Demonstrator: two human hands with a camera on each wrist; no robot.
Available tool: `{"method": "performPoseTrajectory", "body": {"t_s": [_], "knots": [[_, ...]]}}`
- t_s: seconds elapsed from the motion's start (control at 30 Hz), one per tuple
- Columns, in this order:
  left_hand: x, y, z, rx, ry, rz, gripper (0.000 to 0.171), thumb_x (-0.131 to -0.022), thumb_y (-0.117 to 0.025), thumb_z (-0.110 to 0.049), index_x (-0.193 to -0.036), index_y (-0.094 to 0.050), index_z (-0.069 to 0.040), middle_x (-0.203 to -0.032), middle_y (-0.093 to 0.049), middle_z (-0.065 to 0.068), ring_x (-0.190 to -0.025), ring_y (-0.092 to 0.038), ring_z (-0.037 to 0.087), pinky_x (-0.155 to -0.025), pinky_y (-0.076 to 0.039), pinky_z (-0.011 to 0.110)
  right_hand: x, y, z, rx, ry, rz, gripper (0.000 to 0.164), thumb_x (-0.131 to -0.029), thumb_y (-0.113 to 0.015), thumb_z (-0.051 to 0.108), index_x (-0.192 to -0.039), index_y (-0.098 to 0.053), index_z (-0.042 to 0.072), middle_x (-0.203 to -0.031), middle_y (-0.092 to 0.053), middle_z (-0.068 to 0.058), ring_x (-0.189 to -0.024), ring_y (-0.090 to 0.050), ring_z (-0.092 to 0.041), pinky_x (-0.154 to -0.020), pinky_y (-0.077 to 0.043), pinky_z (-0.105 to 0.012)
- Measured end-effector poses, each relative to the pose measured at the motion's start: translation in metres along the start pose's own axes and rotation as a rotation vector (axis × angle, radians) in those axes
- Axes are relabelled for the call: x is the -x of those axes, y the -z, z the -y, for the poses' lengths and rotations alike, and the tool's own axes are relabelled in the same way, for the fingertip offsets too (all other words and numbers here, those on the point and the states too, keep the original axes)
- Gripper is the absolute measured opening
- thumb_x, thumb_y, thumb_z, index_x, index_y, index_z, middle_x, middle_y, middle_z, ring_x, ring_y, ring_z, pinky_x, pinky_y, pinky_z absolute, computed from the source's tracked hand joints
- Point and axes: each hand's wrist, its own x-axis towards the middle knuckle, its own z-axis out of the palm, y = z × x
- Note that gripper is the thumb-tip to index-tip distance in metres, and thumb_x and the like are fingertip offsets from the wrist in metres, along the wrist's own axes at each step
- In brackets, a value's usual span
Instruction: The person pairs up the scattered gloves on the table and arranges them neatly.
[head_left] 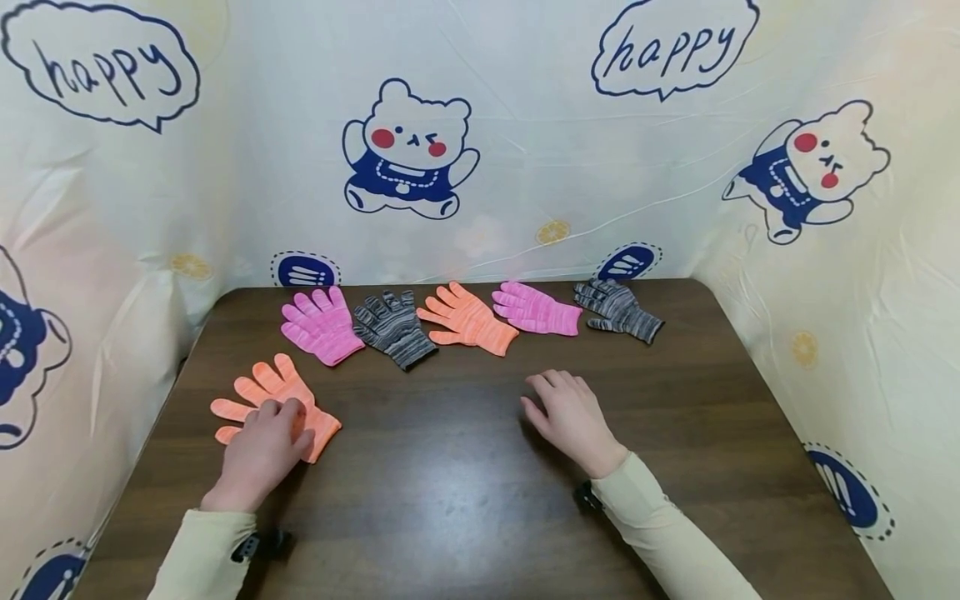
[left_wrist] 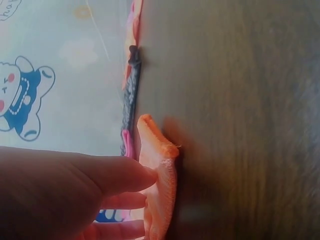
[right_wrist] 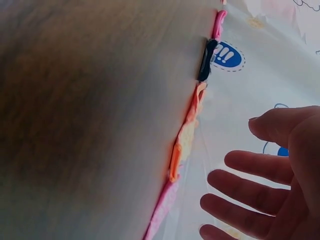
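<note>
My left hand (head_left: 262, 450) rests its fingertips on an orange knit glove (head_left: 324, 429) lying at the left of the table, fingers toward the upper left and cuff to the right. In the left wrist view the thumb (left_wrist: 135, 175) and fingers touch the glove's upper side near the cuff (left_wrist: 160, 137). Over the middle right of the table, my right hand (head_left: 573, 421) holds nothing, its fingers apart and relaxed in the right wrist view. Behind the hands runs a row of gloves: pink (head_left: 324, 325), grey (head_left: 396, 329), orange (head_left: 471, 319), pink (head_left: 536, 308) and grey (head_left: 618, 310).
The dark wooden table (head_left: 450, 500) is bordered behind and at the sides by a pale curtain (head_left: 525, 167) printed with bears and words. Along the table's back edge, the row of gloves lies close to the curtain.
</note>
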Motion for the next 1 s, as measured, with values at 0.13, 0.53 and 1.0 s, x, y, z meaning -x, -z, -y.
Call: {"method": "performPoseTrajectory", "body": {"t_s": [0.13,0.53,1.0], "knots": [[0.001,-0.002,-0.004,-0.017,-0.01,-0.014,0.033,-0.079,-0.072,-0.024,-0.1,-0.055,-0.005,-0.091,-0.05,0.018,-0.076,-0.046,0.031,-0.052,-0.041,0.038,0.0,-0.001,0.001,-0.006,-0.004,0.014,0.031,-0.088,-0.061,0.035,-0.108,-0.065,0.012,-0.1,-0.064,-0.003,-0.092,-0.058,-0.021,-0.083,-0.047,-0.041],[0.006,-0.004,-0.018,-0.041,-0.03,-0.002,0.03,-0.078,-0.074,-0.025,-0.093,-0.055,-0.008,-0.086,-0.048,0.014,-0.073,-0.043,0.028,-0.05,-0.036,0.034,0.0,-0.002,0.001,-0.005,-0.005,0.013,0.033,-0.088,-0.06,0.035,-0.112,-0.064,0.013,-0.103,-0.064,-0.002,-0.093,-0.059,-0.02,-0.083,-0.047,-0.04],[0.013,-0.008,-0.041,-0.03,-0.08,-0.004,0.034,-0.074,-0.078,-0.026,-0.095,-0.057,-0.01,-0.082,-0.047,0.009,-0.067,-0.042,0.024,-0.046,-0.03,0.03,0.001,-0.003,-0.002,-0.008,-0.005,0.019,0.034,-0.088,-0.061,0.036,-0.111,-0.064,0.011,-0.104,-0.064,-0.004,-0.094,-0.059,-0.022,-0.083,-0.048,-0.042]]}}
